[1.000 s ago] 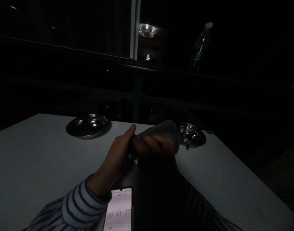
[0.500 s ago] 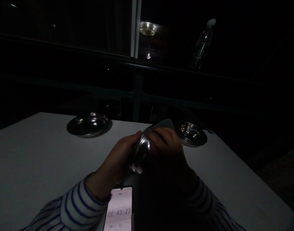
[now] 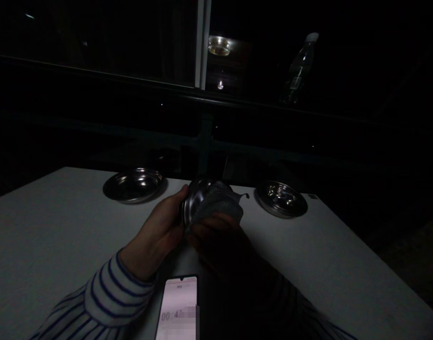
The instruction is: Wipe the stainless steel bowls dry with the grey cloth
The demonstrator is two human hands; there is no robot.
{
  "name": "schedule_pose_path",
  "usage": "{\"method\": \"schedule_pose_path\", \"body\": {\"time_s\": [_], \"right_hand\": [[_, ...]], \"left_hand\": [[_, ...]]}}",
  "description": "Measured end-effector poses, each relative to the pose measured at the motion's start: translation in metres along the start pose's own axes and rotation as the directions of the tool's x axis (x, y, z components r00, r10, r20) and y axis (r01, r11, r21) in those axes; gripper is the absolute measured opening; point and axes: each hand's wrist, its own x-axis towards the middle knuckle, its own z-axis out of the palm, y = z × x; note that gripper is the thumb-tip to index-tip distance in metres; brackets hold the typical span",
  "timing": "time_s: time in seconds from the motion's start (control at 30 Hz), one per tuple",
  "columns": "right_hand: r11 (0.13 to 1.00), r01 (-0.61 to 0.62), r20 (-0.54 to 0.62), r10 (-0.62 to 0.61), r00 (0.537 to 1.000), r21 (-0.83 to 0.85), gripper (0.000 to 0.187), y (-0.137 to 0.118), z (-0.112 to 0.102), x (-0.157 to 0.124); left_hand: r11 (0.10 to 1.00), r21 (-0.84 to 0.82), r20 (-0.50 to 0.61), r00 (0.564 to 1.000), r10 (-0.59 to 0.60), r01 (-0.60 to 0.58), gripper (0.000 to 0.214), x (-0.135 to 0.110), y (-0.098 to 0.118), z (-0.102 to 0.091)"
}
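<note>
shiny silver round metal bowl [image 3: 197, 200] is sitting tilted between both hands, at the centre of the frame. half a second ago it was showing lower; now it is showing higher, with the grey, mesh-textured cloth [image 3: 221, 203] spreading across its right side, so contact is apparently shifting to another part of the metal. the left hand [image 3: 156, 231] is curling partly closed around the rim, thumb uppermost. the right hand [image 3: 221, 236] is closing bent fingers over the cloth, its fingertips being too dark to tell. limp fabric is bunching softly against hard, glossy curves, one thin corner poking rightward.
</note>
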Motion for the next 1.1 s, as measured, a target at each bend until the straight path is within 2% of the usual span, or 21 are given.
{"method": "schedule_pose_path", "body": {"time_s": [0.1, 0.17, 0.37, 0.47, 0.57, 0.67, 0.73, 0.83, 0.93, 1.0, 1.07, 1.1], "right_hand": [[0.997, -0.003, -0.052, -0.002, 0.999, -0.081, 0.021, 0.0, 0.005, -0.002], [0.993, -0.007, -0.064, 0.0, 0.998, -0.114, 0.022, 0.001, 0.007, -0.004], [0.983, -0.163, -0.08, 0.156, 0.984, -0.089, 0.03, 0.013, -0.003, -0.007], [0.973, -0.199, -0.133, 0.183, 0.974, -0.116, 0.028, 0.013, -0.006, -0.007], [0.977, -0.158, -0.134, 0.139, 0.981, -0.142, 0.03, 0.006, -0.005, -0.003], [0.984, -0.107, -0.136, 0.088, 0.987, -0.142, 0.028, -0.001, -0.003, 0.001], [0.984, -0.113, -0.163, 0.091, 0.983, -0.135, 0.026, -0.001, -0.004, 0.001], [0.965, -0.233, -0.213, 0.204, 0.956, -0.123, 0.026, 0.014, -0.01, -0.002], [0.901, -0.424, -0.282, 0.386, 0.878, -0.088, 0.024, 0.034, -0.02, -0.004], [0.86, -0.508, -0.314, 0.47, 0.825, -0.048, 0.023, 0.039, -0.024, -0.003], [0.861, -0.507, -0.317, 0.47, 0.824, -0.039, 0.023, 0.033, -0.023, -0.001], [0.885, -0.461, -0.312, 0.423, 0.851, -0.057, 0.022, 0.027, -0.021, -0.001]], "left_hand": [[0.999, -0.048, -0.059, 0.998, 0.008, -0.011, 0.021, 0.002, 0.003, -0.003], [0.999, -0.039, -0.044, 0.999, 0.001, -0.002, 0.021, 0.003, 0.004, -0.004], [0.999, -0.013, 0.185, 0.982, -0.046, 0.049, 0.018, 0.006, 0.0, -0.006], [0.999, 0.033, 0.221, 0.975, -0.026, 0.02, 0.013, 0.008, -0.004, -0.009], [0.995, 0.084, 0.184, 0.982, 0.04, -0.056, 0.013, 0.011, -0.008, -0.013], [0.98, 0.138, 0.126, 0.984, 0.126, -0.143, 0.022, 0.011, -0.012, -0.013], [0.966, 0.171, 0.086, 0.979, 0.182, -0.195, 0.026, 0.011, -0.013, -0.012], [0.944, 0.216, 0.005, 0.968, 0.252, -0.247, 0.027, 0.011, -0.013, -0.01], [0.936, 0.242, -0.016, 0.963, 0.269, -0.257, 0.03, 0.01, -0.013, -0.009], [0.938, 0.243, -0.015, 0.966, 0.257, -0.246, 0.029, 0.009, -0.014, -0.008], [0.94, 0.245, -0.015, 0.969, 0.247, -0.236, 0.029, 0.009, -0.016, -0.006], [0.939, 0.253, -0.013, 0.969, 0.246, -0.235, 0.029, 0.008, -0.018, -0.006]]}}
